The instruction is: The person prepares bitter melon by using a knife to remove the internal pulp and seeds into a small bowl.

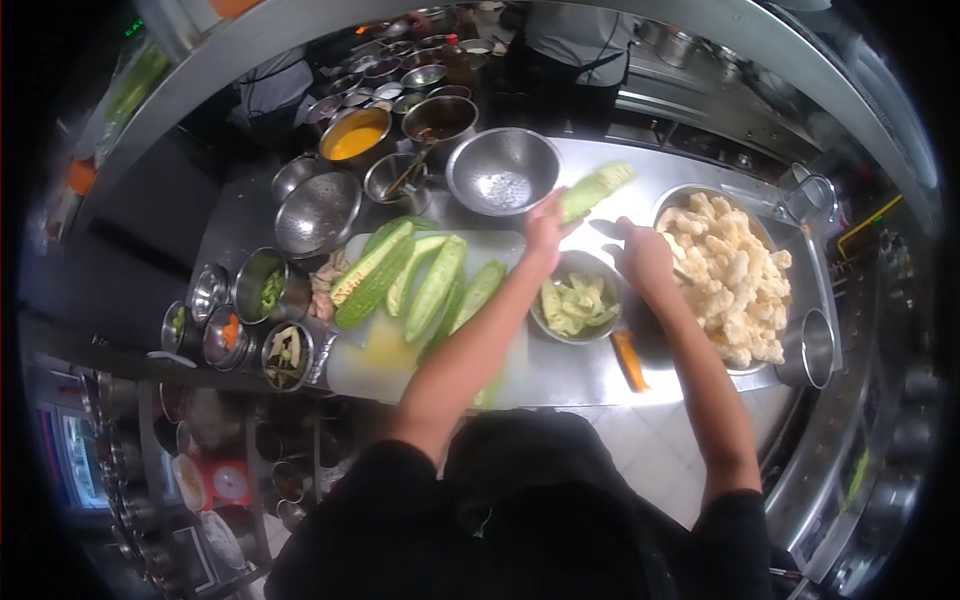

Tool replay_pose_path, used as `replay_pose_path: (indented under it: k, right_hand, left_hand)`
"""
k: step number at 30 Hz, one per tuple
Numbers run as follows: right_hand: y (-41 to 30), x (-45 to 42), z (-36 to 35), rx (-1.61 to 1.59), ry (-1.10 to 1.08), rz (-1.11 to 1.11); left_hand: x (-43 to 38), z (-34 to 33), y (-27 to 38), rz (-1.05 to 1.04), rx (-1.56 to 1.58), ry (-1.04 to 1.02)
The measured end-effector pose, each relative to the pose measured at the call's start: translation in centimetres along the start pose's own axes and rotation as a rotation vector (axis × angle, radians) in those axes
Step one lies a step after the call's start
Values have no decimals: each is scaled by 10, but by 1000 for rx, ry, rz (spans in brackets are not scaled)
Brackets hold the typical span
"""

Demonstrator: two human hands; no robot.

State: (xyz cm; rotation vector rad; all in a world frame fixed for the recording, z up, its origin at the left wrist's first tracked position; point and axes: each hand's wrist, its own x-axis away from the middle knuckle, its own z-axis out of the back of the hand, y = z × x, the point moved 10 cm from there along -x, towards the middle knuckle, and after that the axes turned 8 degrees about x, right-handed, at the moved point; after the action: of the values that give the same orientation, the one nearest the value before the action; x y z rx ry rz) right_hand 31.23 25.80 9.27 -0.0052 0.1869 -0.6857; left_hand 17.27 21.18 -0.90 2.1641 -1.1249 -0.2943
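Observation:
My left hand [544, 229] holds up a halved bitter melon [598, 192], blurred, with its pale cut side showing. In my right hand [646, 259] is what looks like a metal spoon [604, 229], its tip just below the melon half. Beneath and between both hands stands a steel bowl [537, 319] with pale green pith scrapings [576, 304] in it. More bitter melon halves [436, 286] lie on a white cutting board [360, 375] to the left, some cut side up, one with seeds in it. My left forearm hides part of the board.
A large bowl of puffy, pale golden pieces [727, 281] stands at right. An orange-handled tool [630, 360] lies near the front edge. Perforated steel bowls [504, 171], a pot of orange liquid [355, 141] and small vegetable containers [270, 289] line the back and left. Two people [577, 45] stand opposite.

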Motion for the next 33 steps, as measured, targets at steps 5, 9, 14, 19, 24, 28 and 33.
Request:
replay_pose_path:
  k: [5, 9, 14, 19, 24, 28, 33]
  right_hand:
    - [-30, -9, 15, -1006, -87, -162]
    - [-28, -25, 0, -873, -84, -69]
    - [-21, -29, 5, -447, -227, 135]
    - [-57, -35, 19, 53, -170, 493]
    - [-92, -38, -2, 314, -253, 598]
    - [-58, -45, 2, 132, -245, 497]
    - [-73, -36, 17, 343, -18, 496]
  left_hand:
    - [78, -17, 26, -25, 140, -65]
    - [96, -29, 18, -17, 82, -285]
    - [96, -23, 61, 460, 396, -450]
    - [108, -7, 59, 655, 279, -431]
    - [108, 35, 64, 443, -29, -291]
    - [92, 31, 39, 379, 87, -237]
    - [92, 43, 40, 242, 138, 4]
